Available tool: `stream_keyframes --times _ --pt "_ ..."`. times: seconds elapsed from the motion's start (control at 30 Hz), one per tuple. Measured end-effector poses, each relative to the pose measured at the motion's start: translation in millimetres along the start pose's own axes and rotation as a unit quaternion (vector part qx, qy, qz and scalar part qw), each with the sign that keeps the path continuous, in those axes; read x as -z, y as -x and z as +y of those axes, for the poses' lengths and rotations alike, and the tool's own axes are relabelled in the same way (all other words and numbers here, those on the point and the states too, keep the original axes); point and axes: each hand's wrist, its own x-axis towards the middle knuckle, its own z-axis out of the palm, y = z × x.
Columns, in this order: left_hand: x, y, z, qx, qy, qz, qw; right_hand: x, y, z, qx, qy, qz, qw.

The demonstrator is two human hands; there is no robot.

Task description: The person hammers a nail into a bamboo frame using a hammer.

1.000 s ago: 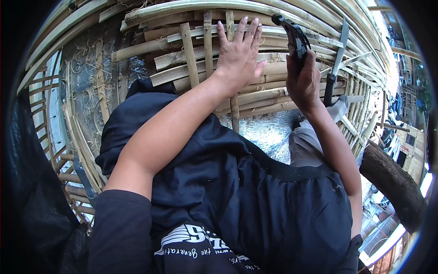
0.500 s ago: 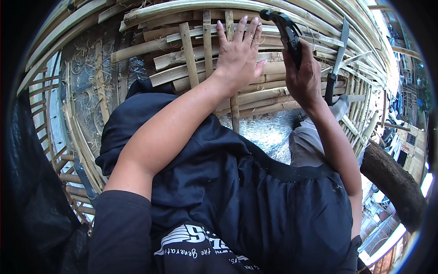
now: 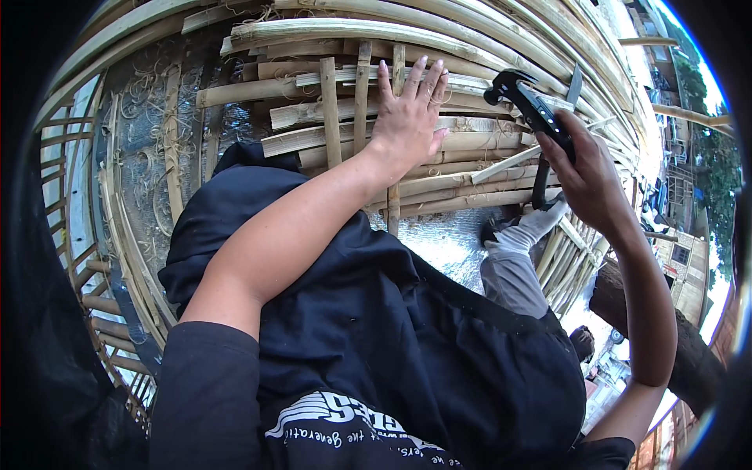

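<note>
My left hand [image 3: 407, 117] lies flat with its fingers spread, pressed on a row of split bamboo strips [image 3: 462, 125]. Under and beside it, a few short bamboo crosspieces [image 3: 330, 110] run across the strips. My right hand [image 3: 587, 172] is closed round the handle of a black claw hammer [image 3: 540, 113]. The hammer is raised to the right of my left hand, its head turned to the left, apart from the bamboo. Behind the hammer lies a long knife with a black handle [image 3: 541, 184], partly hidden by my right hand and the hammer.
Long bamboo poles [image 3: 533, 51] curve along the far side. Curly shavings [image 3: 153, 133] litter the silvery surface at left, beside thin strips [image 3: 129, 235]. A grey trouser leg [image 3: 513, 274] rests near the knife handle. At right is a thick dark log [image 3: 693, 360].
My right hand has swung the hammer to the right, away from my left hand. My left hand stays flat on the bamboo. The whole view has shifted slightly.
</note>
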Motion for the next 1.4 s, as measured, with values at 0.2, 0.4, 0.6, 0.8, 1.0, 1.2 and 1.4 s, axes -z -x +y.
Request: stream_keyframes --times 0.2,0.4,0.6,0.8,1.0,1.2,1.4 --pt "0.9 -9.5 16.5 -0.008 0.016 -0.01 1.0 -37.4 -57.2 3.3 -0.002 -0.139 0.226 0.964" --pt "-4.0 -1.9 -0.8 -0.024 0.046 0.04 0.998 -134.0 -120.6 -17.3 -0.12 -0.322 0.343 0.874" --pt "-11.0 -2.1 0.7 -0.03 0.114 0.086 0.989 -150.0 -119.5 -2.3 -0.13 -0.31 0.364 0.868" --pt "-10.8 -2.8 2.0 -0.037 0.083 0.062 0.994 -168.3 -121.2 14.8 -0.128 -0.33 0.357 0.864" --pt "-10.6 -3.5 -0.7 -0.038 0.072 0.056 0.995 -177.1 -120.7 15.3 -0.139 -0.369 0.354 0.848" --pt "-11.8 -5.1 -2.3 -0.046 0.078 0.062 0.994 -182.3 -122.8 16.5 -0.14 -0.364 0.371 0.843" --pt "-9.1 -5.1 -1.5 -0.045 0.067 0.045 0.996 -188.2 -124.4 16.6 -0.141 -0.371 0.374 0.838"
